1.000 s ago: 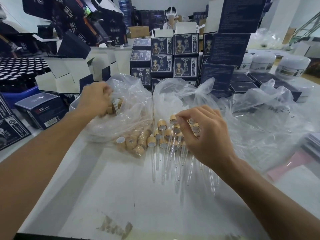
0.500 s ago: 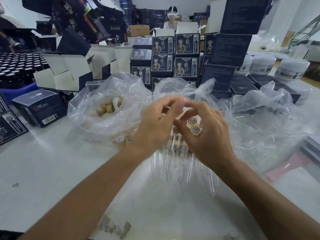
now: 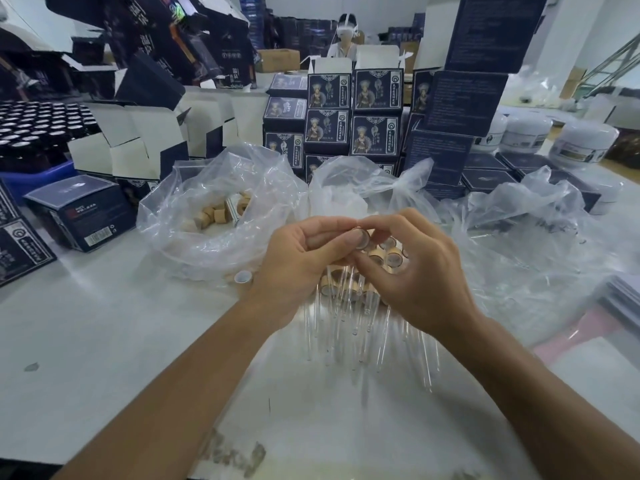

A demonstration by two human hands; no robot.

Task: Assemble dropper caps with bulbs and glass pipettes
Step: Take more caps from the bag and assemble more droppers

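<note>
My left hand [image 3: 294, 265] and my right hand [image 3: 415, 271] meet above the table's middle. Between their fingertips they pinch one tan dropper cap [image 3: 361, 237], its round open end facing me. My right hand also cradles several more caps [image 3: 393, 259] in its curled fingers. Below the hands lies a pile of finished droppers with tan collars [image 3: 329, 289] and clear glass pipettes [image 3: 346, 327] pointing toward me. A clear plastic bag [image 3: 207, 216] at the left holds loose tan caps [image 3: 214, 214]. One cap [image 3: 242, 277] lies on the table just outside that bag.
Crumpled clear bags [image 3: 519, 244] spread to the right, and another bag [image 3: 349, 192] sits behind the hands. Dark blue cartons [image 3: 349, 116] are stacked at the back, a blue box [image 3: 76, 213] sits left, white jars [image 3: 585, 143] stand far right. A person sits at the far end.
My left hand left the cap bag at the left and came to the middle. It now meets my right hand, and both pinch one cap.
</note>
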